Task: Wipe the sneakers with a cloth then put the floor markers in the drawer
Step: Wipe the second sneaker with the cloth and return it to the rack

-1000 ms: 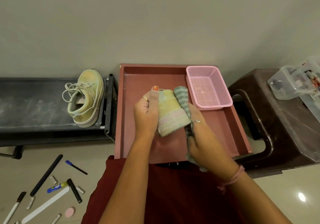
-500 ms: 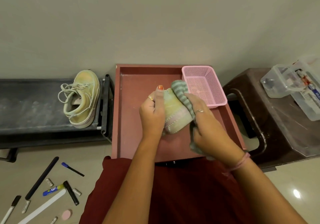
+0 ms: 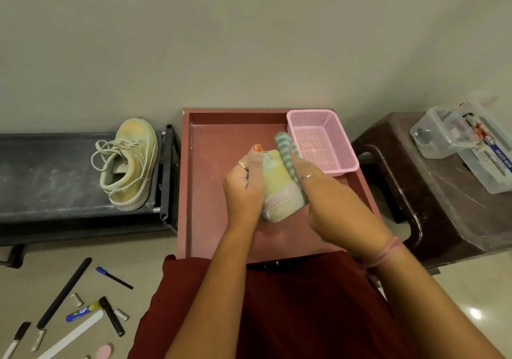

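My left hand (image 3: 243, 189) grips a pale yellow-green sneaker (image 3: 278, 189) above the open red drawer (image 3: 210, 170). My right hand (image 3: 329, 192) presses a grey-green striped cloth (image 3: 285, 150) against the sneaker's right side. The second sneaker (image 3: 130, 164), with loose laces, rests on the black rack (image 3: 50, 175) to the left. Several markers lie on the floor at the lower left, among them a blue-capped marker (image 3: 113, 277), a black marker (image 3: 111, 315) and another black marker (image 3: 16, 340) at the edge.
A pink mesh basket (image 3: 322, 139) sits in the drawer's far right corner. A brown stool (image 3: 432, 192) at right carries a clear plastic box (image 3: 468, 142). On the floor lie a long black stick (image 3: 65, 292), a white strip (image 3: 72, 336), a glue tube (image 3: 83, 311) and small metal pieces.
My right hand has slid the cloth up along the sneaker's right side toward its toe. The left hand keeps its hold, and the view has shifted slightly.
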